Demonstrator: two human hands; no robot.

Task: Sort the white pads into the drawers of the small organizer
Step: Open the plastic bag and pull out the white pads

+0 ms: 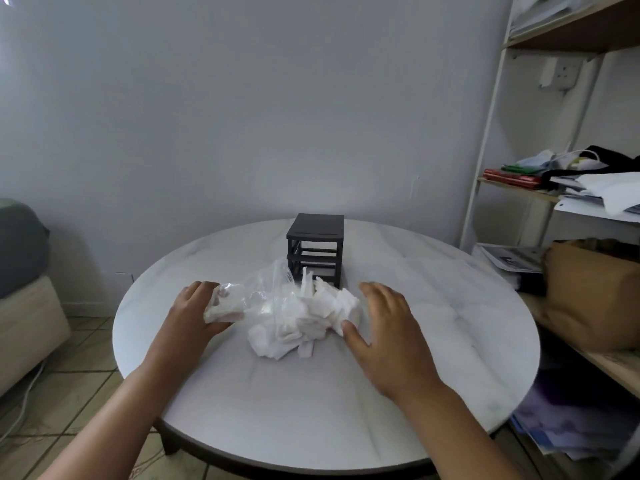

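A heap of white pads lies in the middle of the round white table, partly spilling out of a clear plastic bag. Behind the heap stands the small black organizer; its frame looks hollow, with no drawer fronts visible. My left hand grips the left end of the bag along with some pads inside it. My right hand rests open at the right edge of the heap, thumb touching the pads.
A shelf unit with papers, books and a brown paper bag stands close on the right. A low wooden box with a grey cushion sits at the left. The wall is right behind the table.
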